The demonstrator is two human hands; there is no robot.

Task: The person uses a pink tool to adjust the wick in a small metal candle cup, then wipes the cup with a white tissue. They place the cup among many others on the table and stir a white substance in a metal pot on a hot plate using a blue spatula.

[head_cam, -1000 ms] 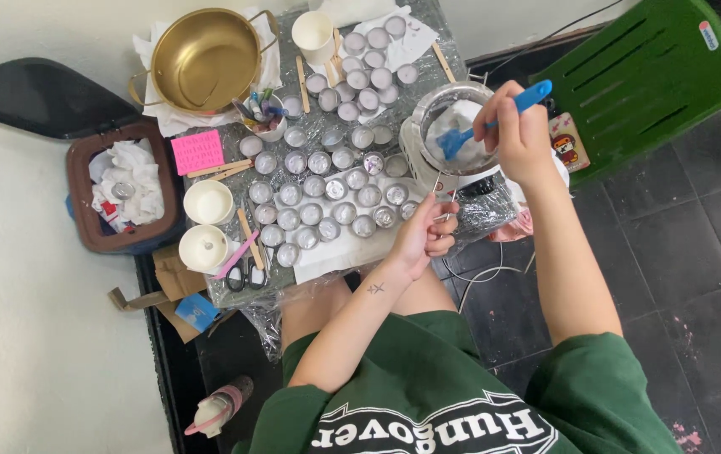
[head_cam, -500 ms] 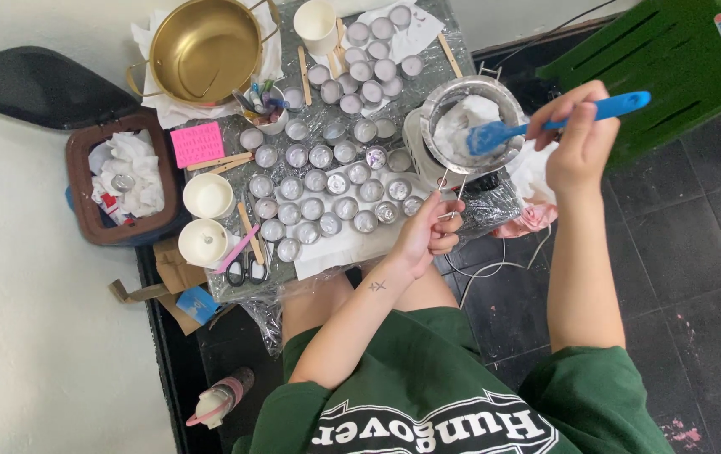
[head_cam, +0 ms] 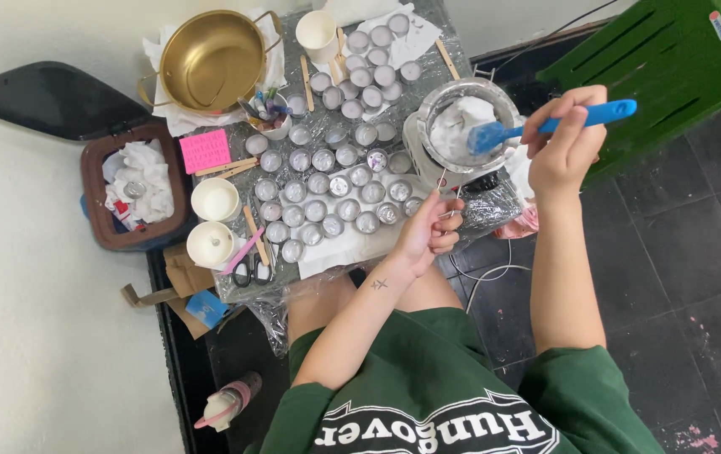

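- The right hand [head_cam: 564,143] is raised above the right edge of the table [head_cam: 428,25], with its fingers closed around the handle of a blue spatula [head_cam: 546,126].
- The blade of the spatula points left and lies inside the metal bowl [head_cam: 466,126], on the white mass in it.
- The metal bowl stands at the right end of the table, just beside the rows of small round tins [head_cam: 335,185].
- The left hand [head_cam: 428,231] rests at the near edge of the table, below the bowl. Its fingers are curled together and pinch a thin metal handle that goes up to the bowl.
- The small tins fill the middle of the table in several rows, on white paper and clear plastic film.
- A golden pot [head_cam: 209,59] sits at the far left corner, and a pink note pad [head_cam: 205,151] lies just below it.
- Two white cups [head_cam: 213,220] stand at the left edge, one near the other.
- A brown bin [head_cam: 95,210] with crumpled white tissue inside stands on the floor, left of the table.
- A green plastic chair [head_cam: 672,67] is at the right, behind the right hand.
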